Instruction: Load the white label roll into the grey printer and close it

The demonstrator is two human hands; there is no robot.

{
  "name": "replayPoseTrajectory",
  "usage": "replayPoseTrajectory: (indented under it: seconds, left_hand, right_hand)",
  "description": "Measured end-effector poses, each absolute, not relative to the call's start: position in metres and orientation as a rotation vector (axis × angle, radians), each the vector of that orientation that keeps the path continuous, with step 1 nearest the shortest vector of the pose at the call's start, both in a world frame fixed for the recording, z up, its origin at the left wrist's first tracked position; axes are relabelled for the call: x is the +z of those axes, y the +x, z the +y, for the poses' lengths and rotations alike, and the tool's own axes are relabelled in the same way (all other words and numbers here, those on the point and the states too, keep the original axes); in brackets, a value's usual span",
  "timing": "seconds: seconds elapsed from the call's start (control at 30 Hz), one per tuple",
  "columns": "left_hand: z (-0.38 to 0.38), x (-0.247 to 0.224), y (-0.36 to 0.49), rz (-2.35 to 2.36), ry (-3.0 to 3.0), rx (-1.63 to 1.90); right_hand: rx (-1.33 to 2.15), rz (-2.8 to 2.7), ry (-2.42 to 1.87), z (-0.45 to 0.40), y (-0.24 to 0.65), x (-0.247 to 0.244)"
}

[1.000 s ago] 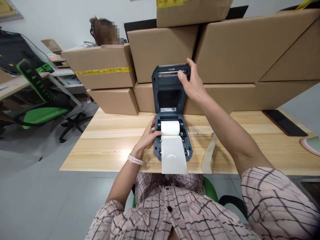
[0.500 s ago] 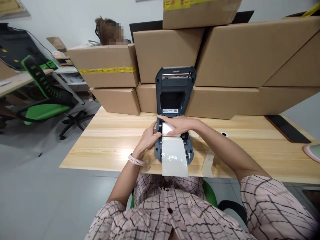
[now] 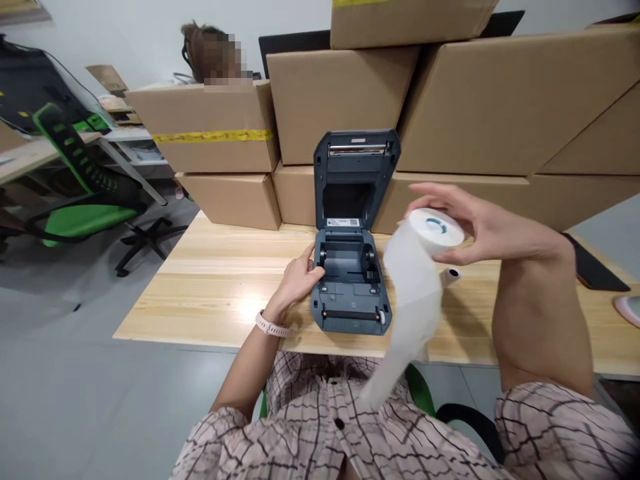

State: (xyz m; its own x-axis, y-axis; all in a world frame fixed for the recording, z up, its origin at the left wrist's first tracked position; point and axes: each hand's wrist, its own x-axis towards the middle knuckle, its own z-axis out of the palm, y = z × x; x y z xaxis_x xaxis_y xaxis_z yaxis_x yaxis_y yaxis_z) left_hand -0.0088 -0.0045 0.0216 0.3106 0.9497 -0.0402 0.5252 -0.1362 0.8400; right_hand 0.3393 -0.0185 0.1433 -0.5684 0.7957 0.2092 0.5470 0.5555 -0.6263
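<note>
My right hand (image 3: 480, 223) grips a white label roll (image 3: 434, 229) above the wooden table. A long strip (image 3: 417, 313) hangs from the roll towards my lap. My left hand (image 3: 299, 275) grips the left edge of a dark label printer (image 3: 350, 319), thumb over the rim and fingers along the side. The printer's lid (image 3: 350, 175) stands raised. Inside, the roll bay (image 3: 345, 261) shows bare, with a round holder on each side. Behind the hanging strip, a smaller white roll (image 3: 450, 277) lies on the table, partly hidden.
Cardboard boxes (image 3: 345, 107) are stacked along the back of the table (image 3: 200, 293). A dark flat object (image 3: 595, 267) lies at the right, with a pinkish item (image 3: 627, 310) near the edge. A person (image 3: 213, 57) is behind the boxes. A green chair (image 3: 95, 217) stands left.
The label roll has come out of the printer and moved up and right in my right hand, its strip trailing. My left hand stays at the printer's left edge.
</note>
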Motion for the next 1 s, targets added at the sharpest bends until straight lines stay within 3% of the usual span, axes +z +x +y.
replayPoseTrajectory:
  seconds: [0.17, 0.37, 0.7, 1.0]
  left_hand:
    - [-0.005, 0.022, -0.008, 1.314, 1.771, 0.700]
    - [-0.005, 0.018, -0.009, 1.277, 1.742, 0.743]
    - [-0.005, 0.018, -0.008, 1.264, 1.690, 0.723]
    - [-0.008, 0.022, -0.007, 1.282, 1.703, 0.741]
  right_hand:
    - [0.826, -2.062, -1.454, -0.003, 0.373, 0.090]
    - [1.001, -1.919, -1.499, 0.016, 0.360, 0.034]
    - [1.266, -1.224, -1.443, -0.085, 0.422, -0.004]
    - [1.390, -1.452, -1.417, -0.096, 0.379, -0.007]
